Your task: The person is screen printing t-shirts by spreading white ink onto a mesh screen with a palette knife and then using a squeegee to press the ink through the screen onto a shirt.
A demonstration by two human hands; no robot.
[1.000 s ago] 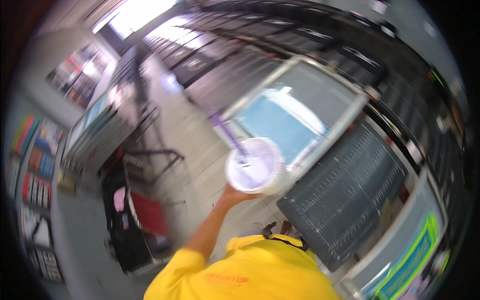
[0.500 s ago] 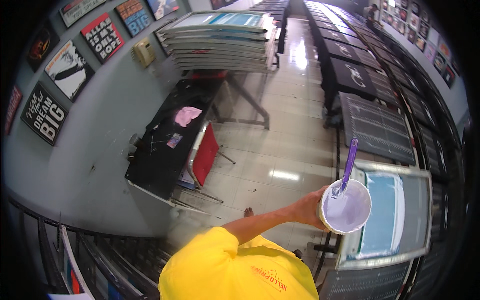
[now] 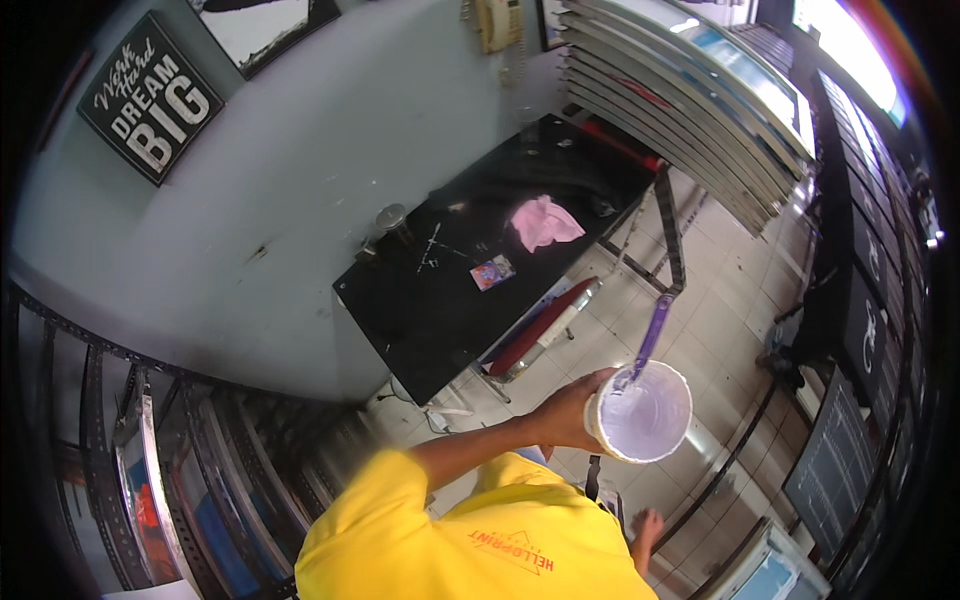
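Note:
My left hand [image 3: 568, 412] is wrapped round the side of a white plastic tub [image 3: 674, 394]. Pale lilac-white paste [image 3: 642, 428] lies in the tub and smears its inner wall. A purple-handled spatula [image 3: 655, 328] stands in the paste, leaning on the far left rim with its handle up. The hand grips only the tub; its fingertips on the far side are hidden. My right hand is not seen. Past the lower right of the yellow shirt [image 3: 480, 545] shows a patch of bare skin [image 3: 648, 530] that looks like a foot.
A black table [image 3: 400, 325] by the wall bears a pink cloth [image 3: 545, 222], a small card [image 3: 492, 272] and a glass [image 3: 392, 220]. A red chair [image 3: 540, 330] is tucked against it. Stacked frames [image 3: 690, 110] stand beyond, a metal rack [image 3: 200, 420] at left, printing boards [image 3: 835, 470] at right.
My view has swung left, toward the wall and black table. The tub, still in my left hand, has moved away from the framed screen and printing boards at the right.

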